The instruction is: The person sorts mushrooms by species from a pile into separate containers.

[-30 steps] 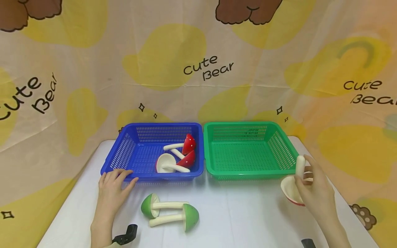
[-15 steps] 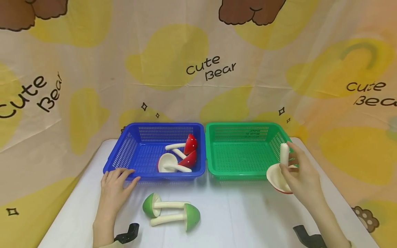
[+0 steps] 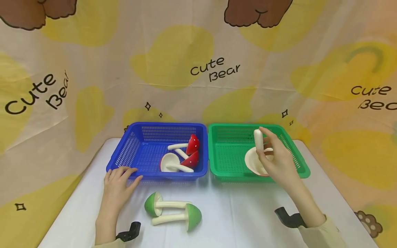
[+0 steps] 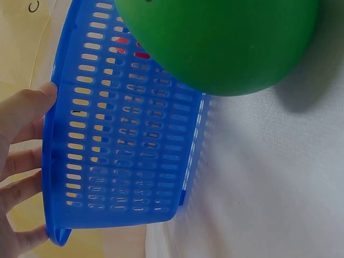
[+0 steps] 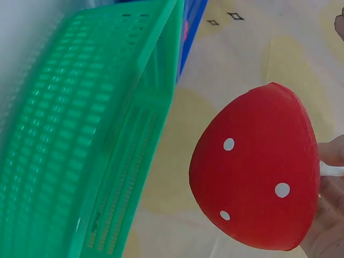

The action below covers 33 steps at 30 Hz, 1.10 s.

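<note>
My right hand [image 3: 277,160] grips the white stem of a toy mushroom [image 3: 258,139] and holds it over the right part of the green basket [image 3: 229,176]. The cap points down; in the right wrist view it is red with white dots. My left hand [image 3: 117,187] rests on the front rim of the blue basket [image 3: 133,148], near its left corner, fingers relaxed. Inside the blue basket, red-capped mushrooms [image 3: 190,160] lie together at the right. Two green-capped mushrooms [image 3: 193,217] lie side by side on the table, their caps at opposite ends.
Both baskets stand side by side at the back of the white-covered table [image 3: 229,213]. A patterned cloth [image 3: 173,58] hangs behind and around the table. Black wrist mounts [image 3: 289,218] are worn on both arms.
My right hand has carried the red-capped mushroom leftward and away from me, from beside the green basket to over it. The left hand has stayed on the blue rim; the view shifts slightly.
</note>
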### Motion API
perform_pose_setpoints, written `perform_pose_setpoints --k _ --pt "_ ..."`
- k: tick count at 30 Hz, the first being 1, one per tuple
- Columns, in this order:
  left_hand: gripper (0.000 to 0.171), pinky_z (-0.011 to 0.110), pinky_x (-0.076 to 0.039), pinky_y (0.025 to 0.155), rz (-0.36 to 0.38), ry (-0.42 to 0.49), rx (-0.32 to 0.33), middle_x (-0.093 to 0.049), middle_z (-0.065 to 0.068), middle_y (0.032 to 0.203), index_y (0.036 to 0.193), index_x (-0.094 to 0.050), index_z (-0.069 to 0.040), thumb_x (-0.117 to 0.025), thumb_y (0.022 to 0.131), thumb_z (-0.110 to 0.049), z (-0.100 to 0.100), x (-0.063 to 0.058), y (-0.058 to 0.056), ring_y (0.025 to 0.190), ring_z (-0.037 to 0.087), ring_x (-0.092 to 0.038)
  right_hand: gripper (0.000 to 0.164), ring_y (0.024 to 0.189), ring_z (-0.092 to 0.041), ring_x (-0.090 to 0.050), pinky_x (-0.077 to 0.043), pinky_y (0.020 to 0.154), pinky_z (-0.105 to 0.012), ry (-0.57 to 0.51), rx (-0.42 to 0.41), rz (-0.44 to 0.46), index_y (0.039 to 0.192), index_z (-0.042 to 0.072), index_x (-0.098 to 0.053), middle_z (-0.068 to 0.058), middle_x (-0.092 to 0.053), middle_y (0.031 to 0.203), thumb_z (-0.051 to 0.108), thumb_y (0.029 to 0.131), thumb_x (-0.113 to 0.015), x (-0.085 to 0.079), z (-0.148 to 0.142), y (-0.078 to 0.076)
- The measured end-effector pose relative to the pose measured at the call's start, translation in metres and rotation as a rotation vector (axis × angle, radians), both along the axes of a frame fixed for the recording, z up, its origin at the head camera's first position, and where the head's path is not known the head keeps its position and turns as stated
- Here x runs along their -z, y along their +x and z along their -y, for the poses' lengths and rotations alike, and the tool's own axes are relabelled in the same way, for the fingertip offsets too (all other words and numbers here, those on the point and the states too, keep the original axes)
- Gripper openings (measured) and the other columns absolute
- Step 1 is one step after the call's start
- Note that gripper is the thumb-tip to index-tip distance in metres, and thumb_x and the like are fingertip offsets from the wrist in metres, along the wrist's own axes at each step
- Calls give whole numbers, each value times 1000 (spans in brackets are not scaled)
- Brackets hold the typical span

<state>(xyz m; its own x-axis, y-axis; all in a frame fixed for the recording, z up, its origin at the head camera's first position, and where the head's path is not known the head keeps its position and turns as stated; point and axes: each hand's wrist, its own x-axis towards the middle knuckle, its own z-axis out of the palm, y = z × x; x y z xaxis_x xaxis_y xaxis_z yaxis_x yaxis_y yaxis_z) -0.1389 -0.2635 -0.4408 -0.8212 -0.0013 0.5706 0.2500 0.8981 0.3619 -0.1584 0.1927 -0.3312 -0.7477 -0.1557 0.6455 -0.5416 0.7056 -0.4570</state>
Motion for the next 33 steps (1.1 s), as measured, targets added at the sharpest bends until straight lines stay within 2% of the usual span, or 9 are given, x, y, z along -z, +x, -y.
perform_pose_setpoints --k 5,7,17,24,29,33 --pt "30 68 -23 107 -1 -3 -5 -64 16 105 104 -69 -6 -77 79 -20 -1 -2 1 106 38 -53 65 88 -20 -64 -59 75 -31 19 -81 7 142 14 -41 -11 -63 105 -1 85 -68 -6 23 -13" --pt "30 68 -23 107 -3 -7 -6 -64 16 105 104 -69 -6 -77 79 -20 -1 -2 1 106 38 -53 62 88 -21 -65 -59 75 -35 23 -114 16 142 13 -41 -11 -63 105 1 87 -67 -8 33 -18" --pt "30 68 -24 106 -12 -18 -7 -64 16 104 103 -69 -6 -77 78 -21 -1 -1 0 105 39 -54 53 88 -22 -65 -59 76 -38 64 -203 82 141 16 -42 -11 -64 107 8 92 -60 -10 78 -51" --pt "30 68 -25 106 -24 -21 -14 -64 16 102 102 -69 -5 -78 77 -20 -2 -1 1 104 38 -55 56 92 -21 -66 -58 70 -35 178 -225 87 141 18 -42 -8 -65 114 5 90 -61 -10 112 -75" --pt "30 68 -25 105 -35 -16 -12 -65 16 101 101 -70 -5 -78 76 -20 -3 0 0 103 38 -55 53 106 -22 -63 -58 78 -38 240 -266 100 141 19 -43 -5 -60 130 5 91 -58 -14 139 -89" --pt "30 68 -25 106 -38 -15 -16 -65 16 101 100 -70 -5 -79 76 -20 -3 0 0 103 38 -56 54 108 -22 -61 -57 75 -35 330 -322 79 141 19 -42 -5 -60 130 1 91 -53 -17 162 -98"
